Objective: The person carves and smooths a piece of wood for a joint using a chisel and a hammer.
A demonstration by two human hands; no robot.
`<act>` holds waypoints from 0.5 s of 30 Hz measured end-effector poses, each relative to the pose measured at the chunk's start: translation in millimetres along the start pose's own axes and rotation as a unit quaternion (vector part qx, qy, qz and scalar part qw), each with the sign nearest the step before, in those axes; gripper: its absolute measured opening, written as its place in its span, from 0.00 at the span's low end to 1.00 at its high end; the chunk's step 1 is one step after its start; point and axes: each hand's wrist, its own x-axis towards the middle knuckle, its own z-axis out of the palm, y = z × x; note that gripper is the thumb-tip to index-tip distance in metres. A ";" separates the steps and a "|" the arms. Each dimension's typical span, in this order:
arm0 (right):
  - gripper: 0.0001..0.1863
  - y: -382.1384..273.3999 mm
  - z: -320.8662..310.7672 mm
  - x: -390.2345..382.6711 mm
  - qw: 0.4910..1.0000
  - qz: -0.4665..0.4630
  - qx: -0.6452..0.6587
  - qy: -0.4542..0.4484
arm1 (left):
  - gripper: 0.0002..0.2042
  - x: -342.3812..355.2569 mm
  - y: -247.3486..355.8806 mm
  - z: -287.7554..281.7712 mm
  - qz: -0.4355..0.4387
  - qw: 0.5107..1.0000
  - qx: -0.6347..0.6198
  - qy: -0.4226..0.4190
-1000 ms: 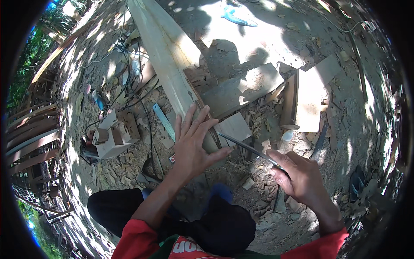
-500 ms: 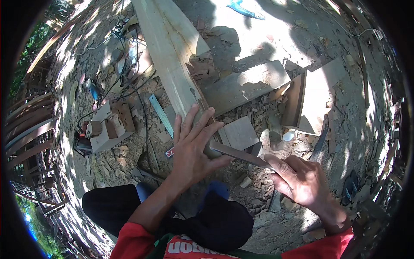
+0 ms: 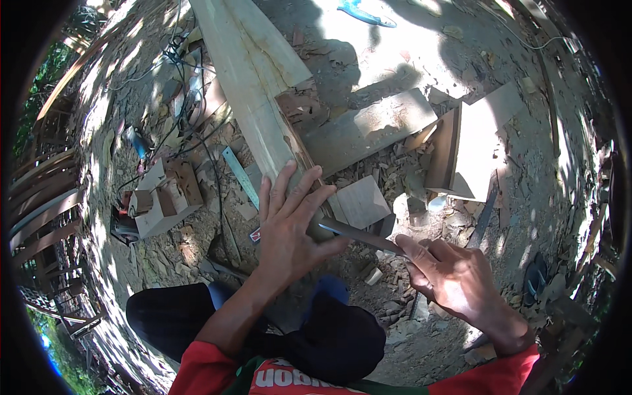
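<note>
A long, pale wooden board (image 3: 253,108) runs from the far left down to my left hand (image 3: 293,227). That hand lies on its near end, fingers stretched and spread, pressing down, with the thumb pointing right. In my closed right hand (image 3: 454,276) is a flat metal file-like tool (image 3: 362,237), its exact kind unclear. Its tip rests at the board's near end, just above my left thumb, partly hidden by that hand. My right fingers cover its rear end. A small square wood piece (image 3: 362,202) lies right of my left fingertips.
A broad plank (image 3: 372,125) lies beyond, and a joined wooden piece (image 3: 471,155) stands at right. Left are a ruler (image 3: 240,174), black cables (image 3: 214,168) and a block-like wooden piece (image 3: 168,197). Wood chips (image 3: 395,289) litter the ground. A blue-handled tool (image 3: 362,13) lies far off.
My right hand has shifted slightly left with the metal tool, whose blade now catches more light. My left hand stays on the board. The whole view has moved a little.
</note>
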 end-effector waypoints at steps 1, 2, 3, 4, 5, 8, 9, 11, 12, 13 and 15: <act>0.32 -1.4 -1.7 0.3 1.000 -0.002 0.017 0.013 | 0.38 -0.4 0.3 0.2 -0.001 1.000 0.003 -0.005; 0.32 0.0 -2.2 0.9 1.000 -0.003 0.017 0.011 | 0.38 0.2 -0.6 0.3 0.003 1.000 0.004 0.000; 0.32 0.6 -2.3 1.1 1.000 -0.003 0.019 0.007 | 0.38 -0.9 -2.2 0.3 0.007 1.000 0.004 0.002; 0.32 0.8 -2.2 0.2 1.000 -0.002 0.020 0.003 | 0.38 -2.3 -2.9 0.8 0.010 1.000 0.003 0.005; 0.32 3.9 7.2 -2.5 0.997 0.035 -0.049 -0.047 | 0.38 -3.8 -1.8 2.0 0.006 1.000 0.002 0.000; 0.28 2.4 0.4 1.2 1.000 0.020 -0.002 -0.006 | 0.37 -0.8 1.0 -0.5 -0.001 1.000 0.011 0.001; 0.27 3.6 3.3 1.9 0.998 0.004 0.047 0.035 | 0.37 -1.4 0.5 -0.2 -0.001 1.000 0.012 -0.001; 0.26 4.4 4.8 2.1 0.998 0.009 0.055 0.023 | 0.37 -1.4 0.4 0.0 -0.002 1.000 0.009 -0.002; 0.26 3.4 3.1 1.2 0.999 0.030 0.014 -0.031 | 0.37 -0.4 1.0 -1.4 -0.001 1.000 0.005 -0.001; 0.27 2.9 1.9 0.1 0.995 0.051 -0.027 -0.084 | 0.36 -0.3 1.6 -2.0 -0.001 1.000 0.002 -0.001; 0.25 3.1 0.7 0.3 0.997 0.048 0.017 -0.050 | 0.38 -2.1 1.7 0.0 0.001 1.000 0.010 -0.004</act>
